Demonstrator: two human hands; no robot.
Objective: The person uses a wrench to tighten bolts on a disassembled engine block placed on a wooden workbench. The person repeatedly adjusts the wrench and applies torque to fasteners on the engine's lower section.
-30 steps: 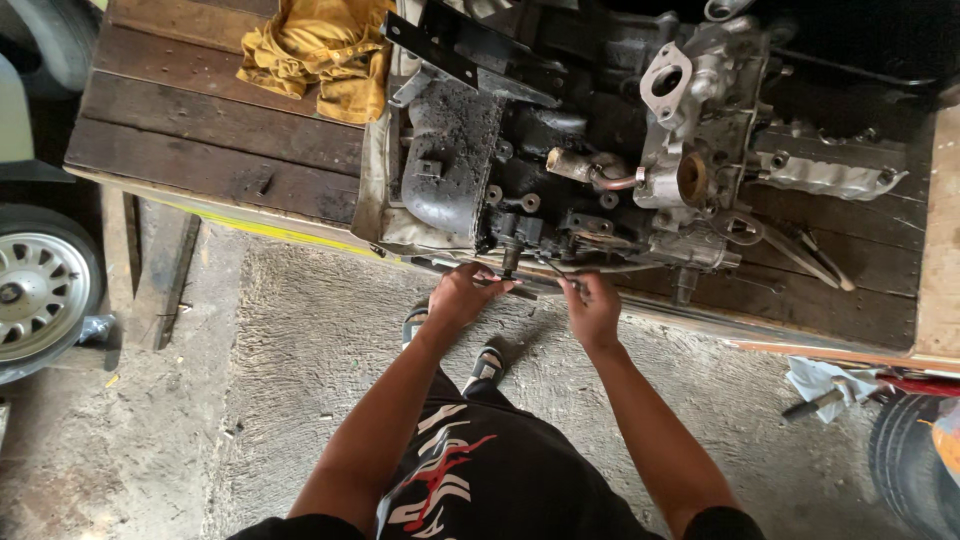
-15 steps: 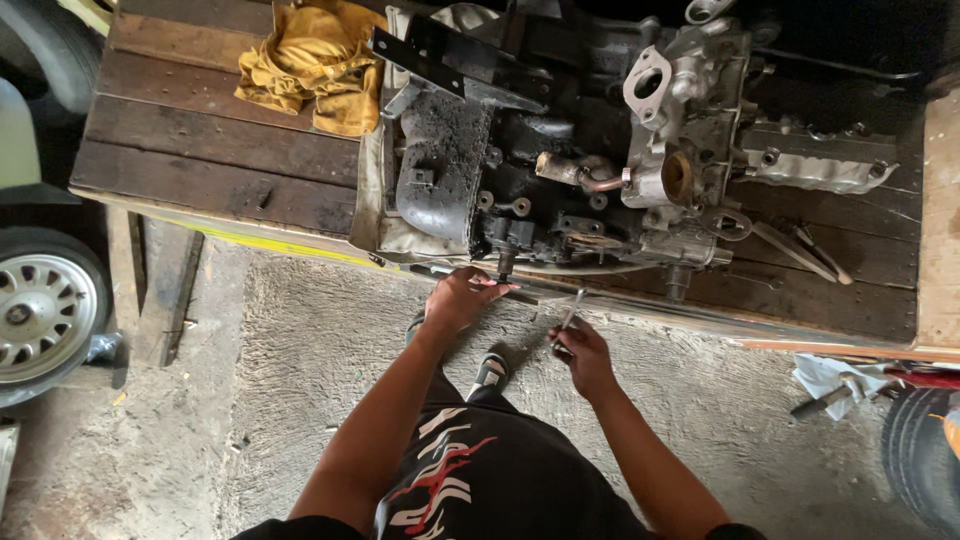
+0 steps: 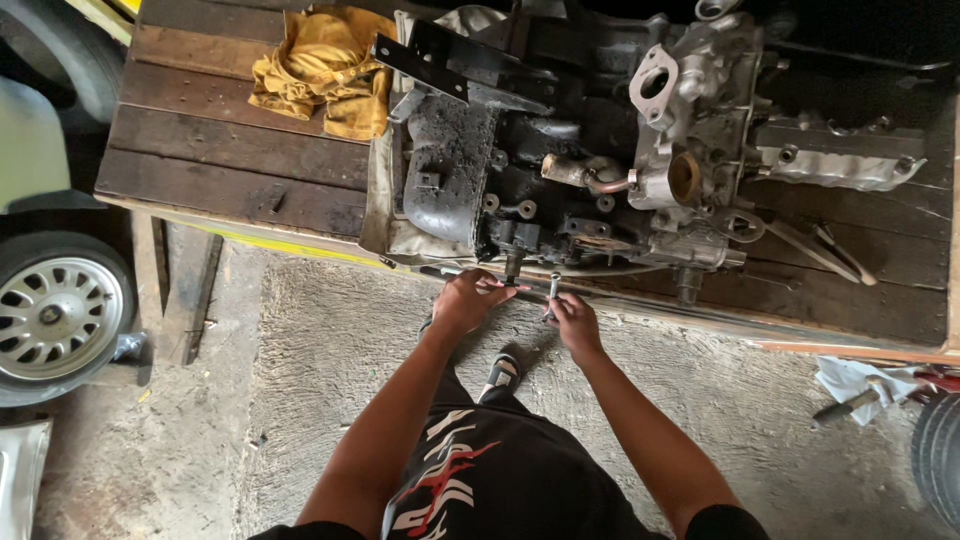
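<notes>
Fingers of the left hand [image 3: 468, 300] are curled together at the near edge of the wooden workbench [image 3: 230, 160], with the fingertips pressed against the lower end of a dark bolt or stud [image 3: 513, 268] that hangs from the underside of the engine block [image 3: 520, 180]. Fingers of the right hand [image 3: 575, 318] are closed around a small metal socket tool [image 3: 553, 292], which is held upright, its shiny tip pointing toward the far side. Both hands are kept close together, just beside each other, at the bench's near edge below the engine's middle. The greasy engine is laid on the bench, filling its centre and right part, with a pale aluminium housing [image 3: 690, 110] at its far right. A crumpled yellow rag [image 3: 325, 70] is seen on the planks at the far left, well apart from the hands. A car wheel [image 3: 55, 320] with a silver rim stands on the concrete floor [image 3: 300, 400] at the near left. A white cloth [image 3: 850, 380] lies at the near right
</notes>
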